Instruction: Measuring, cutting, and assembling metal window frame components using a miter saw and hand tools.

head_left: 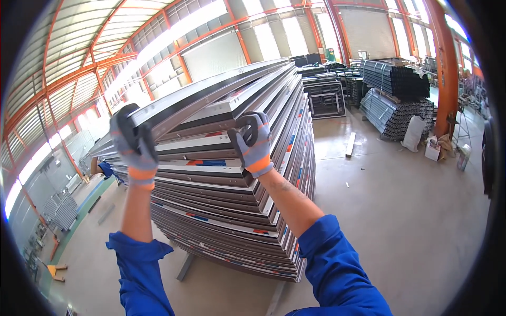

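A tall stack of long flat metal frames (211, 189), brown-grey with pale edges and red and blue labels, rises in front of me. The topmost frame (174, 110) lies tilted, with a wedge-shaped gap beneath it. My left hand (134, 150), in a grey glove with dark fingers and an orange cuff, is closed on this frame's near edge and slightly blurred. My right hand (255, 141), gloved alike, is at the stack's near right corner, its fingers curled in towards the thumb. Whatever it may hold cannot be made out.
Beyond the stack's left end, a person in blue (107, 169) is mostly hidden. Bundled metal profiles (387, 100) are piled at the right, near an orange column (446, 79) and a white sack (414, 132). A pale bar (350, 144) lies on the floor. Supports (184, 266) show under the stack.
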A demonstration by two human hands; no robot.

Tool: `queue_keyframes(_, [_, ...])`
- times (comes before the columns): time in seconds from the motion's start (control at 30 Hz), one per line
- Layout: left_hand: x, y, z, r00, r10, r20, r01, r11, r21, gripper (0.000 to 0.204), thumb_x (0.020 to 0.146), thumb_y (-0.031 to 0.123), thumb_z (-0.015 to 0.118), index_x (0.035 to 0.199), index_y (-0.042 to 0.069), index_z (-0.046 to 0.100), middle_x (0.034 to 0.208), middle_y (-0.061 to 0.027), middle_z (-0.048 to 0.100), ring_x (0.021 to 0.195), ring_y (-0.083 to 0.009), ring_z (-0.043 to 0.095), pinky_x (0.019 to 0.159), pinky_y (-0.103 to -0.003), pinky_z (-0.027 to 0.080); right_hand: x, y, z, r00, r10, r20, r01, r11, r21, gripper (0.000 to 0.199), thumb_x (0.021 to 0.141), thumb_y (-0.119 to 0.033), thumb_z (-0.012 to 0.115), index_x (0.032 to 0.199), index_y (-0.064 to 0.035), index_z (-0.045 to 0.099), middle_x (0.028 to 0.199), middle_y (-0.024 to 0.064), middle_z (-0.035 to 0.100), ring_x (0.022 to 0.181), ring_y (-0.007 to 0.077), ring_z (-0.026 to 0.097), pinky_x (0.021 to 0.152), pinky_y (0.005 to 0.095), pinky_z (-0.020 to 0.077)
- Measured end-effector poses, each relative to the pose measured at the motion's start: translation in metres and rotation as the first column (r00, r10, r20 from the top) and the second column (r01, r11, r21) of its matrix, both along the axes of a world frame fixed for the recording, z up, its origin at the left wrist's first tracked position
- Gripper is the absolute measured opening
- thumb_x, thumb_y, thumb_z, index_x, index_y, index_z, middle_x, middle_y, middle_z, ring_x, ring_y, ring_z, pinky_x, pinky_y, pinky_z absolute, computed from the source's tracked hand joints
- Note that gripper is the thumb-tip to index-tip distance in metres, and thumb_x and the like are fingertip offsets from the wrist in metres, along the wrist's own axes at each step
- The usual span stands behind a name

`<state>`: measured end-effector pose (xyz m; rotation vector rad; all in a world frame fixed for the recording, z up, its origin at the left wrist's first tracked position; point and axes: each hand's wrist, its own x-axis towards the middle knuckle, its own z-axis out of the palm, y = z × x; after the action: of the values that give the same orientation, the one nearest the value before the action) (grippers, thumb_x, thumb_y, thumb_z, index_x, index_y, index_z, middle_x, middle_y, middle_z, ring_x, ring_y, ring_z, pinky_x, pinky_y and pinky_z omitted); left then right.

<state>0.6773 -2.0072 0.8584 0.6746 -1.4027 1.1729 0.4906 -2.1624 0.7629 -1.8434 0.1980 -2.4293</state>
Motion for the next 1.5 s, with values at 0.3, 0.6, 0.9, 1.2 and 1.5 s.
queue_keyframes(0.3, [-0.049, -0.085, 0.010, 0.868, 0.496, 0.019, -0.496, 0.868, -0.010, 0.049, 0.075, 0.032, 0.071, 0.113, 0.006, 0.053, 0.102, -0.0131, 0.053, 0.098, -0.0322, 0.050, 0.089, -0.043, 0.039, 0.002, 0.004, -0.004, 1.000, 0.009, -0.005, -0.009, 1.000, 0.019, 0.018, 0.078, -0.011, 0.069, 0.089, -0.0009, 0.060, 0.091, 0.0128, 0.055, 0.089, 0.0293, 0.054, 0.082, 0.0362, 0.0433])
queue_keyframes(0.6, [-0.068, -0.099, 0.011, 0.930, 0.367, 0.019, -0.364, 0.916, 0.169, 0.062, 0.072, 0.048, 0.074, 0.114, 0.008, 0.054, 0.108, -0.0120, 0.053, 0.103, -0.0315, 0.050, 0.094, -0.045, 0.039, -0.016, 0.007, -0.003, 0.997, 0.046, -0.065, -0.044, 0.999, 0.030, 0.018, 0.076, -0.008, 0.069, 0.090, -0.0016, 0.060, 0.090, 0.0141, 0.055, 0.090, 0.0310, 0.053, 0.081, 0.0368, 0.0431])
queue_keyframes(0.9, [-0.058, -0.080, 0.021, 0.955, 0.286, 0.076, -0.289, 0.957, 0.020, 0.045, 0.074, 0.026, 0.073, 0.111, 0.007, 0.056, 0.100, -0.0139, 0.057, 0.096, -0.0350, 0.053, 0.086, -0.044, 0.040, -0.038, -0.057, 0.065, 0.922, 0.344, -0.177, -0.333, 0.938, 0.092, 0.015, 0.085, -0.011, 0.067, 0.092, 0.0017, 0.065, 0.084, 0.0122, 0.061, 0.081, 0.0210, 0.059, 0.075, 0.0319, 0.0464])
queue_keyframes(1.2, [-0.035, 0.019, 0.048, 0.977, 0.165, -0.132, -0.077, 0.861, 0.502, 0.057, 0.091, 0.046, 0.049, 0.117, -0.004, 0.058, 0.108, -0.0133, 0.064, 0.102, -0.0233, 0.059, 0.095, -0.036, 0.040, 0.024, -0.254, 0.204, 0.463, 0.123, -0.878, -0.187, 0.982, 0.039, 0.049, 0.086, -0.050, 0.063, 0.112, -0.0085, 0.066, 0.097, 0.0154, 0.070, 0.087, 0.0291, 0.066, 0.082, 0.0352, 0.0493])
queue_keyframes(1.5, [-0.065, 0.051, 0.056, 0.850, 0.492, -0.187, -0.354, 0.797, 0.489, 0.029, 0.097, 0.020, 0.048, 0.103, -0.003, 0.064, 0.099, -0.0118, 0.065, 0.097, -0.0188, 0.058, 0.090, -0.032, 0.042, 0.000, -0.226, 0.198, 0.653, -0.117, -0.749, 0.002, 0.988, -0.152, 0.036, 0.079, -0.043, 0.068, 0.085, -0.0083, 0.071, 0.077, 0.0175, 0.067, 0.073, 0.0329, 0.065, 0.071, 0.0386, 0.0512])
